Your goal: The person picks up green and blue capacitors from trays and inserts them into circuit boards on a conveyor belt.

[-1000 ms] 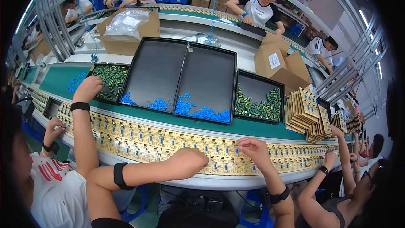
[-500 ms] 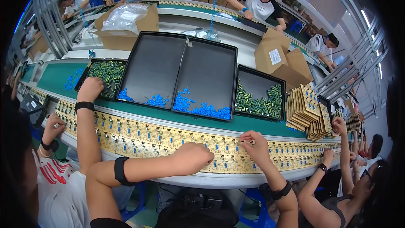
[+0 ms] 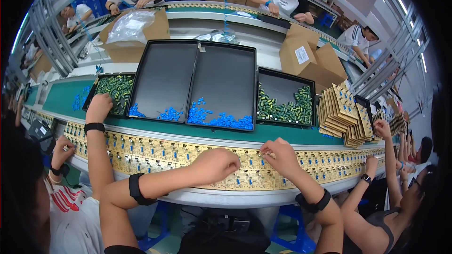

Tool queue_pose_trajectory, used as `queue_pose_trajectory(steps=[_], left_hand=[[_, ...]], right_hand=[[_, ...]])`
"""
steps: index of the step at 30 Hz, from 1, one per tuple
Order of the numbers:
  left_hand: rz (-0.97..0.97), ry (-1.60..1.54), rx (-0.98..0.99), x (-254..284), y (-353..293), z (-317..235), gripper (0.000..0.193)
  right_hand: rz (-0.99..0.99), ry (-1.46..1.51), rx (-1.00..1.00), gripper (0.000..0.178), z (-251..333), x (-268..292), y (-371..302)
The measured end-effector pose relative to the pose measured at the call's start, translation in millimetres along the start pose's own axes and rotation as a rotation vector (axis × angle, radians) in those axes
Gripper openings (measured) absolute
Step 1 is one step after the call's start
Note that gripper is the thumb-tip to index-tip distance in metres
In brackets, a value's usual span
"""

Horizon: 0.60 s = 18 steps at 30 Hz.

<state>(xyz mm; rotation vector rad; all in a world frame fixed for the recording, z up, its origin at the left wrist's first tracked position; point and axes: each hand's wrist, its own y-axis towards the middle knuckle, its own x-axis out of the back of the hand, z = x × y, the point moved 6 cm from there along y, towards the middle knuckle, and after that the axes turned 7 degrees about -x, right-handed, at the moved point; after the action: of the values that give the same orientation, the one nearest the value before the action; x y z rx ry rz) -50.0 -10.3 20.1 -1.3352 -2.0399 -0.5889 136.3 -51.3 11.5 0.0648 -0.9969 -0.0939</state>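
My left hand [image 3: 217, 165] is curled closed just above the tan circuit boards [image 3: 155, 153]; whatever lies inside it is hidden. To its right, my right hand [image 3: 282, 158] holds thumb and fingertips pinched together over the same row of boards. What sits between those fingertips is too small to make out. Blue and dark parts stand on the boards, which form a long strip in front of me. Beyond the strip, one black tray [image 3: 254, 108] holds loose blue components [image 3: 226, 120], and a smaller tray [image 3: 314, 89] holds green cylindrical components [image 3: 285, 109].
Another black tray [image 3: 133, 66] with blue parts stands alongside. A co-worker's hand [image 3: 100, 107] reaches to a tray of green components [image 3: 120, 89] at left. Stacked boards [image 3: 339, 117] and an open carton [image 3: 306, 59] stand at right. Co-workers sit on both sides and across the line.
My right hand has come slightly left, nearer my left hand, with its fingertips still pinched. My left hand stays closed and has turned a little. The whole view has shifted slightly.
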Motion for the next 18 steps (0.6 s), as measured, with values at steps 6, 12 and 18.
queue_pose_trajectory(steps=[6, 12, 18], left_hand=[[-0.078, -0.683, 0.258, 3, 28, 39, 0.020], [-0.138, -0.926, 0.329, 3, 29, 42, 0.018], [-0.129, -0.594, 0.207, 4, 44, 41, 0.015]], right_hand=[[0.151, -0.083, 0.100, 0.013, 6, -7, 4], [0.270, 0.049, -0.053, 0.011, -8, -3, 8], [-0.237, -0.076, -0.043, 0.017, -27, 51, 61]])
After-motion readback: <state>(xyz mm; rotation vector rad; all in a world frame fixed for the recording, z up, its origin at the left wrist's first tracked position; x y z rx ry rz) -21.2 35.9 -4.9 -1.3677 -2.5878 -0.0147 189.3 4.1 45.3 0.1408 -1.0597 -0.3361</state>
